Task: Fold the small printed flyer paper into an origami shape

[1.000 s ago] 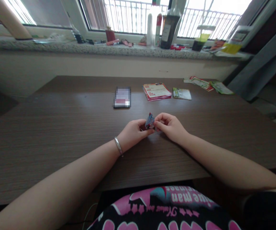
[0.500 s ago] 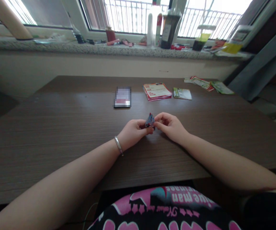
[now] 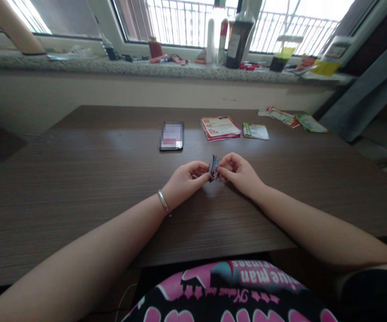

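Note:
A small folded piece of printed paper (image 3: pixel 213 167), blue and red, stands just above the dark wooden table (image 3: pixel 79 179). My left hand (image 3: pixel 185 181), with a silver bangle on its wrist, pinches the paper from the left. From the right, my right hand (image 3: pixel 239 173) pinches the same paper with curled fingers. Both hands meet near the table's middle.
A phone (image 3: pixel 172 136) lies beyond the hands. A stack of red-and-white leaflets (image 3: pixel 219 128) and more flyers (image 3: pixel 255 131) lie further right. The stone windowsill (image 3: pixel 129 68) holds bottles (image 3: pixel 236 38) and small items. A grey curtain (image 3: pixel 364 89) hangs at the right.
Both hands have shifted slightly away from me on the table. The folded paper looks pressed narrower and more upright between the fingers.

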{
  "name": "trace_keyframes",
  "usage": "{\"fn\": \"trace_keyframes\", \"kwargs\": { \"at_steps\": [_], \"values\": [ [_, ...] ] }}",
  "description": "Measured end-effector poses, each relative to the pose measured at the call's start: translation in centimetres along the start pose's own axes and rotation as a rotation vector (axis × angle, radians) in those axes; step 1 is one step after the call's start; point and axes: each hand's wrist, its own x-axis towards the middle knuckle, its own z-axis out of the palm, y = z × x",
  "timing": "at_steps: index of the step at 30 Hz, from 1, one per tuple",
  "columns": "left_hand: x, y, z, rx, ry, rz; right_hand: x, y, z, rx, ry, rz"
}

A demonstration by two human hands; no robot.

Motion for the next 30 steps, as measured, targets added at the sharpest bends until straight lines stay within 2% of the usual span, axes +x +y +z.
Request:
{"fn": "trace_keyframes", "kwargs": {
  "at_steps": [10, 14, 20, 25, 30],
  "values": [
    [0.13, -0.66, -0.01, -0.001, -0.021, 0.013, -0.48, -0.04, -0.07, -0.077, -0.126, -0.084],
    [0.08, -0.53, 0.00, -0.010, -0.011, 0.034, -0.50, -0.09, -0.05, -0.141, -0.113, -0.178],
    [0.07, -0.52, -0.02, -0.064, 0.000, 0.007, -0.29, 0.26, -0.24, -0.230, -0.076, -0.224],
    [0.17, -0.60, -0.09, -0.037, -0.010, 0.025, -0.43, 0.12, -0.19, -0.213, -0.133, -0.222],
    [0.18, -0.73, -0.27, 0.065, 0.067, 0.034, -0.60, -0.18, -0.10, -0.201, -0.133, -0.161]
  ]
}}
